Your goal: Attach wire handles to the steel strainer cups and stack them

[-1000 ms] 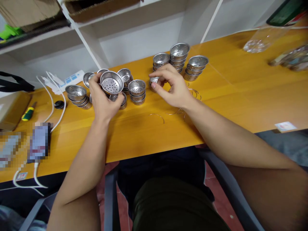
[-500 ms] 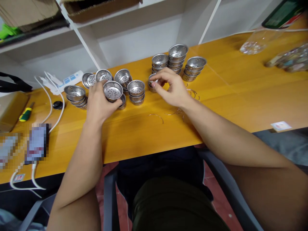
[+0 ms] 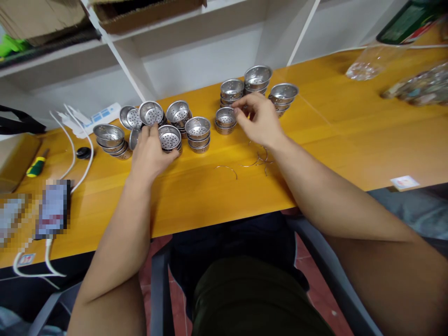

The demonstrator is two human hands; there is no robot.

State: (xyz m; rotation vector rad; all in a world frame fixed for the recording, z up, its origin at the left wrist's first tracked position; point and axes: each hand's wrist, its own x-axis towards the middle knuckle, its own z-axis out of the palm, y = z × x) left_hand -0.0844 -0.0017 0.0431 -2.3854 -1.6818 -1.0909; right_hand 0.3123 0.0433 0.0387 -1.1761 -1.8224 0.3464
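Small perforated steel strainer cups stand in stacks on the yellow wooden table (image 3: 217,196). My left hand (image 3: 149,151) curls round one strainer cup (image 3: 170,137) that rests on top of a short stack. My right hand (image 3: 259,119) hovers with bent fingers between a low stack (image 3: 226,119) and the taller stacks (image 3: 257,77) behind it; its fingertips pinch together, and what they hold is too small to make out. Thin wire rings (image 3: 257,158) lie on the table just under my right wrist.
More cup stacks sit at the left (image 3: 110,137) and the right (image 3: 283,93). A white power strip (image 3: 101,114) with cables, a screwdriver (image 3: 37,165) and a black cap (image 3: 84,152) lie at the left. A clear bottle (image 3: 367,65) lies far right. White shelving rises behind the table.
My left hand lowered the cup it held up onto the short stack. My right hand moved back and right, away from the low stack toward the taller ones.
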